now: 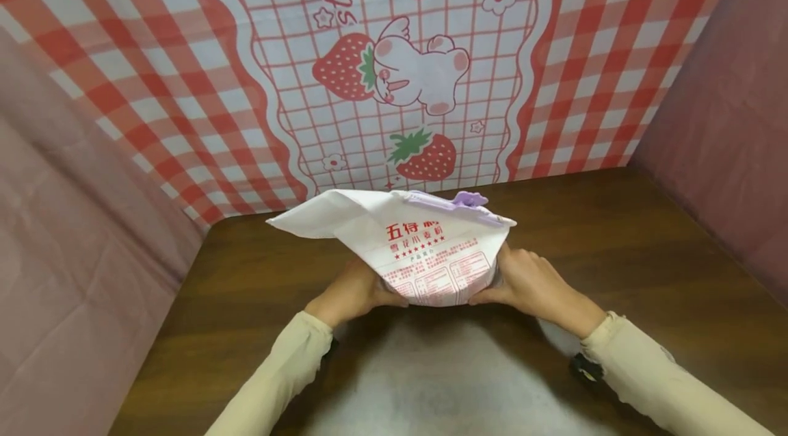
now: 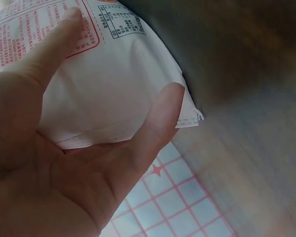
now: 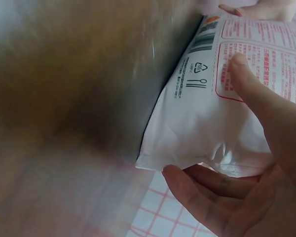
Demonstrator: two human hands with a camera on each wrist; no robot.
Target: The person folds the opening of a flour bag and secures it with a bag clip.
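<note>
A white flour bag (image 1: 440,268) with red Chinese print stands in front of me at the middle of the table. A purple sealing clip (image 1: 470,200) lies across its top edge, and the loose top corner sticks out to the left. My left hand (image 1: 353,292) grips the bag's left side, thumb over the printed face and fingers round the side. On the opposite side, my right hand (image 1: 535,285) holds it the same way. Both wrist views show fingers around the bag's lower part (image 2: 98,98). Whether its bottom touches the table cannot be told.
The brown wooden table (image 1: 246,299) reflects light at its near side. Behind it hangs a red-and-white checked cloth (image 1: 271,66) with strawberries. Pink curtains (image 1: 74,251) close off both sides. A small black object (image 1: 586,367) sits under my right wrist.
</note>
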